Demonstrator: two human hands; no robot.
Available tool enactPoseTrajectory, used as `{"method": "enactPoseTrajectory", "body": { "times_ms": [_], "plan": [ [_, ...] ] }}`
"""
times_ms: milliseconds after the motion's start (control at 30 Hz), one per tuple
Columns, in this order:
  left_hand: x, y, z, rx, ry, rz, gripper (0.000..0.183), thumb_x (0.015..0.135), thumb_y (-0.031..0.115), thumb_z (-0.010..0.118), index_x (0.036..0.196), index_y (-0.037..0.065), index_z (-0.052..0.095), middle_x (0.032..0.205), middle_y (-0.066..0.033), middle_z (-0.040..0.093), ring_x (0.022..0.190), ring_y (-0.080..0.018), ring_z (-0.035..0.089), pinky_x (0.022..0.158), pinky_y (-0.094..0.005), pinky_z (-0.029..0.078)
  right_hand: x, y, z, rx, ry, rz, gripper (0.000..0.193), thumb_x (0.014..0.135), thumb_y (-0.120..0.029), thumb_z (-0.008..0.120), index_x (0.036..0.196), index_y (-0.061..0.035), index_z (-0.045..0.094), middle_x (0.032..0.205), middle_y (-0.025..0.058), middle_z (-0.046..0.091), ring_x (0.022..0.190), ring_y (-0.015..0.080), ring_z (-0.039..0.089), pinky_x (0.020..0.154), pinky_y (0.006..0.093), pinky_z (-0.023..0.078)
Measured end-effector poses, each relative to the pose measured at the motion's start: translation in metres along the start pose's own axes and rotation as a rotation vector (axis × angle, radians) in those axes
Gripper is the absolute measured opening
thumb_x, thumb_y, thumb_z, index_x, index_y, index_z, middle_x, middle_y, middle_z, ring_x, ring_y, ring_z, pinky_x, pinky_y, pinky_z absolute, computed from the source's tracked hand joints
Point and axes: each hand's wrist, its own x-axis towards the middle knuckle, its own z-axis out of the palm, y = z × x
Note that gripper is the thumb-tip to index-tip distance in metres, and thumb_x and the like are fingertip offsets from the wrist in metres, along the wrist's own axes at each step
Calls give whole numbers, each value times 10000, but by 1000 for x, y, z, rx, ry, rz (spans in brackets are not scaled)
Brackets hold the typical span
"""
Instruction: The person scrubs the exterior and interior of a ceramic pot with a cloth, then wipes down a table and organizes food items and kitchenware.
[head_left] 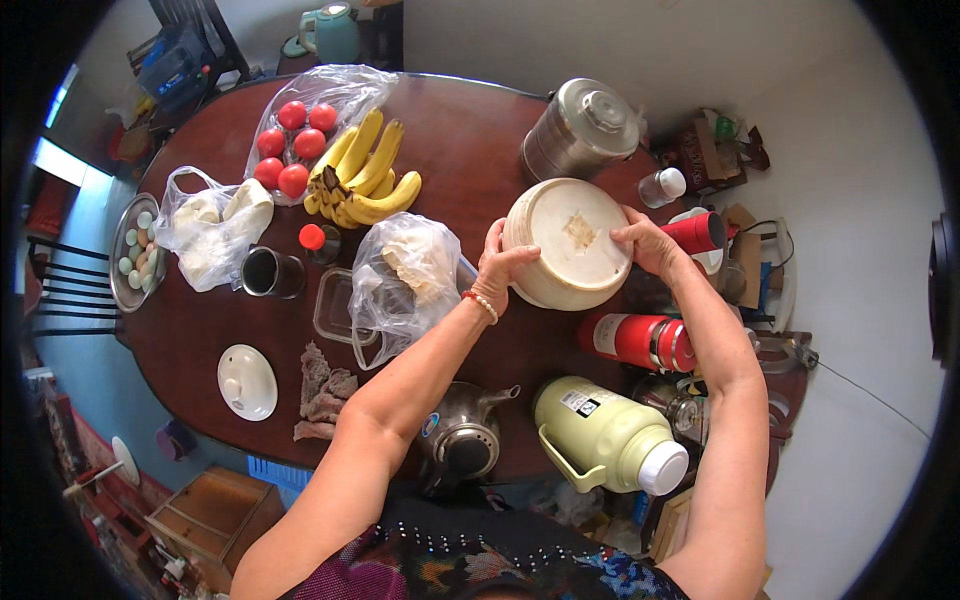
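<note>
Both my hands hold a round cream container point(550, 272) over the right half of the table. A flat round face with a worn brownish patch is turned up toward me. At its left rim is my left hand point(496, 266), thumb on the flat face and other fingers partly hidden along the side. My right hand point(645, 243) grips the opposite rim the same way. Just beyond the container stands a steel lidded canister point(575, 130). Left of my left hand lies a clear plastic bag point(408, 275) with something pale inside, beside a clear plastic box point(335, 305).
Bananas point(368, 172) and bagged tomatoes point(293, 145) lie farther left. A metal bowl of eggs point(140, 252) sits at the left edge. Nearer me are a white lid point(247, 383), a cloth point(323, 393), a kettle point(465, 440), a green thermos point(600, 430) and a red flask point(635, 340).
</note>
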Motion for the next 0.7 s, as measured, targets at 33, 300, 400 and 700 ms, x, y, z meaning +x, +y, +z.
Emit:
{"method": "enactPoseTrajectory", "body": {
  "times_ms": [33, 300, 400, 700],
  "plan": [
    [2, -4, -3, 8, -6, 11, 770, 603, 304, 743, 1270, 89, 423, 1154, -76, 543, 1102, -199, 495, 937, -362, 401, 2, 3, -2, 0, 6, 3, 695, 689, -82, 644, 1328, 34, 395, 1188, 150, 566, 1086, 257, 552, 995, 367, 402],
    [14, -31, -9, -5, 29, 30, 811, 565, 204, 758, 1289, 87, 411, 1141, -54, 547, 1075, -197, 511, 949, -344, 396, 8, 7, -6, -42, 47, 56, 637, 683, -42, 597, 1298, 14, 436, 1179, 136, 567, 1072, 269, 550, 978, 376, 409],
    [8, -32, -7, 51, 58, 27, 887, 529, 171, 764, 1327, 76, 388, 1174, -64, 538, 1117, -211, 486, 985, -355, 360, 7, 11, -6, -101, 66, 86, 641, 685, -41, 590, 1303, 11, 431, 1174, 127, 569, 1063, 266, 551, 965, 373, 415],
    [-2, -32, 9, 693, 309, 96, 1028, 477, 304, 789, 1363, 60, 327, 1308, -202, 363, 1225, -374, 343, 1037, -425, 334, 13, -25, -2, -1210, 310, 61, 612, 685, -212, 648, 1188, 106, 501, 1122, 268, 592, 1027, 331, 598, 906, 357, 455]
  ]
}}
